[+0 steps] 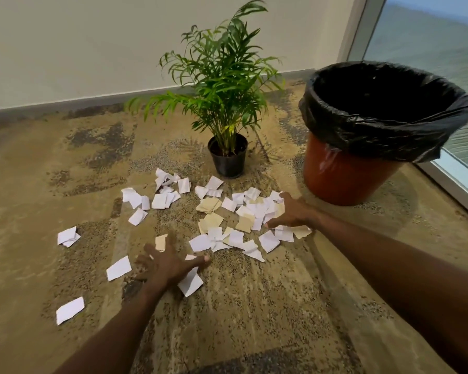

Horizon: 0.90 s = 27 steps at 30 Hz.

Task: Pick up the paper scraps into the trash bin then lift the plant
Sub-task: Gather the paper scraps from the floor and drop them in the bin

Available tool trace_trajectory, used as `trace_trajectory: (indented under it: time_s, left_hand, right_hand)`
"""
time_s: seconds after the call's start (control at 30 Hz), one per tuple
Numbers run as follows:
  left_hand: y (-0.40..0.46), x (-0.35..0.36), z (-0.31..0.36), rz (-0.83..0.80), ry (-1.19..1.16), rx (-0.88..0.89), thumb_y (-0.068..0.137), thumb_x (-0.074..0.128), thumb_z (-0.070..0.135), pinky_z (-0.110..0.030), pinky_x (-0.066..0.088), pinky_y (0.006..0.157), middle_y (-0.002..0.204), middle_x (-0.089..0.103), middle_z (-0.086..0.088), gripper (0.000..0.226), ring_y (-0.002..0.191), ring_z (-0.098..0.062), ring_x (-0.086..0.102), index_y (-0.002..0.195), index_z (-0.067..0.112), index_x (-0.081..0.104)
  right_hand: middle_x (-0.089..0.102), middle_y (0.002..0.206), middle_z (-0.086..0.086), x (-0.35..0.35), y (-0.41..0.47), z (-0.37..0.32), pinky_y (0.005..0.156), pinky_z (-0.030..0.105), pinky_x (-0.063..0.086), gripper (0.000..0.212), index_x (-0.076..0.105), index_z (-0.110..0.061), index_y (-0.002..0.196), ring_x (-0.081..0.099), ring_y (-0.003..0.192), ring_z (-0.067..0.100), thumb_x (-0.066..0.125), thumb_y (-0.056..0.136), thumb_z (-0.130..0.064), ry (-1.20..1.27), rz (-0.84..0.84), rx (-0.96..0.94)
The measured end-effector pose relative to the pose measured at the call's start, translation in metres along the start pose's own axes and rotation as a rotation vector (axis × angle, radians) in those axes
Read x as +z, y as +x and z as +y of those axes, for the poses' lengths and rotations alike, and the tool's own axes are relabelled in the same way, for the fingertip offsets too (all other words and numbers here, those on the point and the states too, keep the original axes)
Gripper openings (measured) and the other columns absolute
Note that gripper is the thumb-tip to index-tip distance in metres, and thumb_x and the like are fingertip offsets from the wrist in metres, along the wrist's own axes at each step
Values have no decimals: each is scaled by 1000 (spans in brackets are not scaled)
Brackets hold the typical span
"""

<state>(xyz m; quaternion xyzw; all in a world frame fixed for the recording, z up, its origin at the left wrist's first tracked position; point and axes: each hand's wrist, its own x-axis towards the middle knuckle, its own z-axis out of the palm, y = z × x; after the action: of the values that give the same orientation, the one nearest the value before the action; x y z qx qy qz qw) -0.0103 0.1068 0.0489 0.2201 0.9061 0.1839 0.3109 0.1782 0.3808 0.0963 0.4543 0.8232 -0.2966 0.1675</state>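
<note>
Mottled tan carpet (pixel 254 306). Left hand (pixel 168 261) spread, fingers splayed over white paper scraps (pixel 227 211); right hand (pixel 292 211) flat and relaxed on the heap's far side. Beyond both hands: potted plant (pixel 224 85). Beyond the right hand: lined trash bin (pixel 343 179).

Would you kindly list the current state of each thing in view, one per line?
paper scraps: scattered on the carpet, none picked up yet.
trash bin: upright, black liner over its rim, nothing visible inside.
plant: upright in its black pot on the carpet, not lifted.
left hand: open, fingers spread over scraps.
right hand: open, fingers extended over the scrap pile.
</note>
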Motion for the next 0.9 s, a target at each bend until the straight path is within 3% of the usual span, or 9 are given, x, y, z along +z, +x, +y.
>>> trace_trajectory:
  time_s: [0.07,0.13,0.27,0.4,0.5,0.63,0.73,0.83,0.9]
  left_hand:
    - [6,10,4,60,134,37,46,57,92,-72,8,111,160,-6,-25,132,146,-50,-3,152,43,-5]
    - [9,23,12,88,189,140,42,43,100,-75,2,109,161,-15,-17,129,146,-46,-13,150,49,-4]
    - [9,52,29,170,367,300,73,30,90,-72,12,106,160,2,-16,89,145,-43,5,149,51,4]
    - [5,54,34,318,477,410,97,28,62,-56,40,93,141,28,-15,50,124,-35,33,140,39,32]
    - [7,48,37,282,361,494,103,35,40,-36,48,78,126,36,-16,33,112,-32,42,131,26,45]
    - [9,37,43,290,113,526,96,54,11,-29,46,70,110,54,-19,18,92,-28,55,112,6,63]
    - [7,32,45,322,-55,450,89,51,-4,-32,50,64,99,60,-19,17,80,-25,57,95,2,66]
    - [2,23,49,232,-288,306,87,49,-10,-48,60,57,91,66,-18,23,74,-32,68,83,4,67]
    - [-2,15,53,215,-374,262,88,50,-11,-43,59,48,85,70,-16,27,64,-29,70,77,7,66]
  right_hand:
    - [2,164,22,11,10,-8,117,53,27,124,-3,-27,158,12,150,42,75,70,-67,18,-8,40]
    - [-10,161,28,20,16,-21,118,58,20,126,-10,-30,157,2,150,46,71,70,-71,-46,0,52]
    - [-14,160,29,37,26,-46,115,64,20,103,-7,-39,156,-1,146,54,64,84,-62,-109,7,-44]
    - [14,155,21,53,24,-59,109,57,34,60,27,-37,150,18,140,48,55,98,-35,-251,87,-102]
    - [36,144,22,48,15,-63,104,47,40,38,52,-15,137,36,131,43,49,99,-15,-206,206,-206]
    - [63,119,23,38,4,-63,91,38,49,26,67,4,113,60,112,36,49,95,-2,-91,289,-221]
    - [70,111,20,22,-6,-66,83,33,53,24,70,4,109,67,103,32,54,92,-1,-40,313,-181]
    - [69,109,18,-3,-16,-67,87,35,52,24,71,0,109,65,104,33,55,92,-8,-47,247,-195]
    - [70,109,17,-16,-22,-68,88,36,52,25,72,-2,109,65,105,32,57,91,-10,-13,220,-190]
